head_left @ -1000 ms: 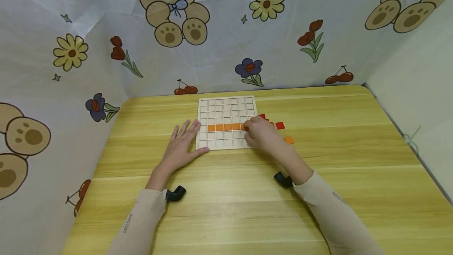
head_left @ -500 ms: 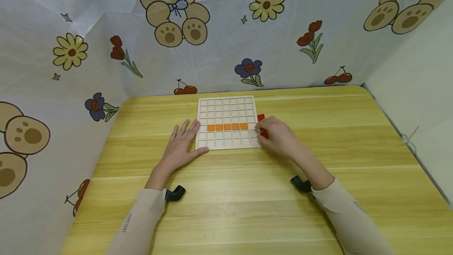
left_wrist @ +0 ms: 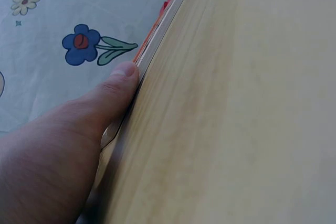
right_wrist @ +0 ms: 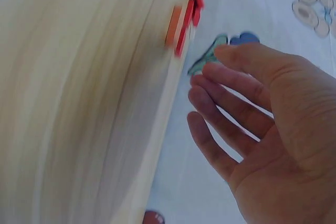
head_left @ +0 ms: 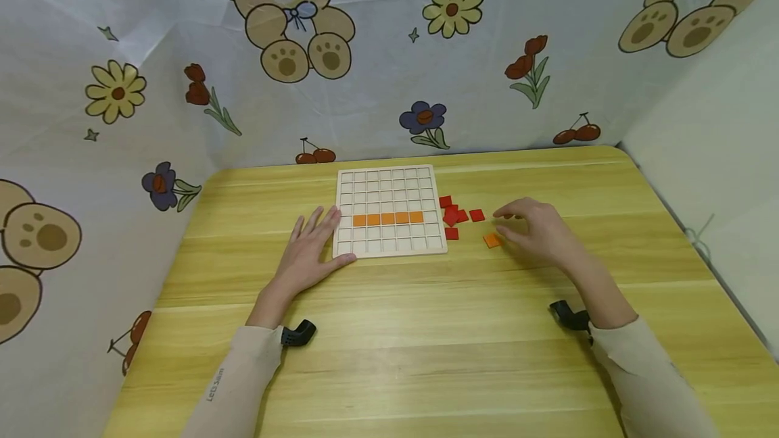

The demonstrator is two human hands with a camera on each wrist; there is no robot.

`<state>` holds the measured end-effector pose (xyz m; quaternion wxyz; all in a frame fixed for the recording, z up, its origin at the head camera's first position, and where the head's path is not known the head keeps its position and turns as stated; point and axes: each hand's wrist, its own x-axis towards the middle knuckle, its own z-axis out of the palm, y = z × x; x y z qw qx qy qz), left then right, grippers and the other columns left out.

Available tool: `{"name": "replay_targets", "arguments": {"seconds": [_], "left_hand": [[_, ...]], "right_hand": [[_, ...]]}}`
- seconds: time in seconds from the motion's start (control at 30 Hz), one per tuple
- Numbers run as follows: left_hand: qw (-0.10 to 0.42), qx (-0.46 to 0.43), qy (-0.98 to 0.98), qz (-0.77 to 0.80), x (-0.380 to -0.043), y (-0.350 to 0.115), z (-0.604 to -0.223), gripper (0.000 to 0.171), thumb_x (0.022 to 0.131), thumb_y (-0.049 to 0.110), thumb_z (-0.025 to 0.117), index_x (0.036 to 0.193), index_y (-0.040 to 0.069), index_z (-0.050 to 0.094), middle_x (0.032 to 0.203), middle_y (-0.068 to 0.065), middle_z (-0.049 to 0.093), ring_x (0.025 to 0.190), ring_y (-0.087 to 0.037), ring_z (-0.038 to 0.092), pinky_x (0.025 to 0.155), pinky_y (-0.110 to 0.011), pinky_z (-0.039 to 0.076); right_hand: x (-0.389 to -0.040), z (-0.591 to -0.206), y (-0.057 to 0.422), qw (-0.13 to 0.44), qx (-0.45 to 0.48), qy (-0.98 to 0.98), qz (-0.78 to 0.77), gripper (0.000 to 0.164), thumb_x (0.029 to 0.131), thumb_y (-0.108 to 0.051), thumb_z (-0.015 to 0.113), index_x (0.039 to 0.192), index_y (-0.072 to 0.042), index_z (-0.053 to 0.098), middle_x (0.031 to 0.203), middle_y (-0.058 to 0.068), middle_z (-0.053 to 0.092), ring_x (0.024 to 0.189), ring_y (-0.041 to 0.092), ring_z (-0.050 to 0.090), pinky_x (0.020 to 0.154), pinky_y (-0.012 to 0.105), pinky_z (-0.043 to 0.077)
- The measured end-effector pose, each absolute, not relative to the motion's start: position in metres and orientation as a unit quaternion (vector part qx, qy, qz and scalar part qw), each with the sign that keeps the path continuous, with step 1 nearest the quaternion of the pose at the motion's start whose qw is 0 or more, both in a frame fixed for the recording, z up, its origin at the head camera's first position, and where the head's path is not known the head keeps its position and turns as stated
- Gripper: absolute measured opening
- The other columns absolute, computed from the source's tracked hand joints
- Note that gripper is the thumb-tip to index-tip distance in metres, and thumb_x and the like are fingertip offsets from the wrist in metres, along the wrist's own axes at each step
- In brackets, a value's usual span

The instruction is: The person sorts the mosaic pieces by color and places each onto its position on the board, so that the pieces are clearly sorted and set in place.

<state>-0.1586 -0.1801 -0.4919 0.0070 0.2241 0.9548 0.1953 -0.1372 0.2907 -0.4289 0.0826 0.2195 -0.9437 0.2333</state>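
Observation:
A pale wooden grid board (head_left: 389, 184) lies on the table, with a row of several orange square tiles (head_left: 387, 219) in its cells. My left hand (head_left: 307, 249) rests at the board's left edge, fingers spread and straight. In the left wrist view its thumb (left_wrist: 118, 85) touches the board's near edge. Above the table, right of the board, my right hand (head_left: 538, 227) holds nothing, its fingers loosely bent. Near its fingertips lies a loose orange tile (head_left: 491, 240). Several red tiles (head_left: 452, 215) are scattered between the board and that hand, some overlapping.
The wooden table (head_left: 389, 330) stretches toward me and to both sides. A white cloth (head_left: 371, 80) printed with bears and flowers hangs behind it and along the left. A plain white wall (head_left: 718, 140) is at the right. A black device (head_left: 569, 316) sits at each wrist.
My right hand has moved right, off the board and past the red tiles, uncovering them and the loose orange tile. The fifth orange tile sits uncovered in the row. My left hand stays put.

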Motion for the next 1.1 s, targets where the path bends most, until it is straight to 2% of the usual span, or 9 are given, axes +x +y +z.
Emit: {"name": "replay_targets", "arguments": {"seconds": [0.1,0.2,0.33,0.57,0.9,1.1], "left_hand": [[0.005,0.225,0.955,0.195,-0.159,-0.18,-0.493,0.1,0.095,0.069,0.064,0.17,0.018,0.021,0.177,0.0,0.019,0.165,-0.03,0.009,0.134,-0.057,-0.001],[0.001,0.224,0.955,0.195,-0.158,-0.181,-0.494,0.1,0.095,0.069,0.063,0.17,0.018,0.022,0.177,-0.001,0.02,0.165,-0.03,0.01,0.134,-0.057,0.0],[0.0,0.223,0.955,0.195,-0.158,-0.182,-0.494,0.1,0.095,0.069,0.063,0.17,0.018,0.021,0.177,-0.001,0.02,0.165,-0.03,0.01,0.134,-0.057,0.0],[0.0,0.225,0.954,0.197,-0.159,-0.182,-0.494,0.1,0.095,0.07,0.062,0.17,0.018,0.021,0.177,0.0,0.02,0.165,-0.03,0.01,0.134,-0.057,0.0],[-0.001,0.227,0.953,0.201,-0.157,-0.18,-0.492,0.099,0.095,0.068,0.064,0.17,0.017,0.022,0.177,-0.001,0.021,0.165,-0.031,0.011,0.133,-0.058,0.001],[0.004,0.223,0.954,0.2,-0.157,-0.18,-0.491,0.1,0.095,0.069,0.063,0.17,0.018,0.021,0.177,-0.001,0.02,0.165,-0.031,0.01,0.134,-0.057,-0.001]], "right_hand": [[-0.135,-0.43,0.302,0.051,0.212,-0.944,0.247,0.024,0.089,-0.011,0.085,0.112,-0.005,0.079,0.109,0.012,0.079,0.099,0.031,0.072,0.088,0.054,0.061],[-0.136,-0.43,0.303,-0.002,0.206,-0.944,0.257,0.029,0.088,-0.015,0.087,0.115,-0.009,0.08,0.115,0.008,0.079,0.108,0.029,0.072,0.096,0.054,0.059],[-0.137,-0.432,0.298,-0.042,0.213,-0.942,0.257,0.033,0.085,-0.013,0.089,0.116,-0.012,0.08,0.119,0.005,0.077,0.116,0.029,0.069,0.104,0.054,0.056],[-0.138,-0.438,0.294,-0.039,0.22,-0.942,0.25,0.029,0.083,-0.006,0.09,0.109,-0.014,0.08,0.114,0.002,0.077,0.112,0.026,0.068,0.102,0.052,0.056],[-0.136,-0.438,0.292,0.012,0.215,-0.948,0.234,0.022,0.082,-0.008,0.09,0.1,-0.013,0.079,0.101,0.001,0.077,0.095,0.022,0.069,0.088,0.046,0.06],[-0.14,-0.433,0.285,0.023,0.213,-0.948,0.234,0.02,0.084,-0.011,0.089,0.1,-0.013,0.078,0.099,0.001,0.076,0.092,0.022,0.069,0.088,0.046,0.061]]}}
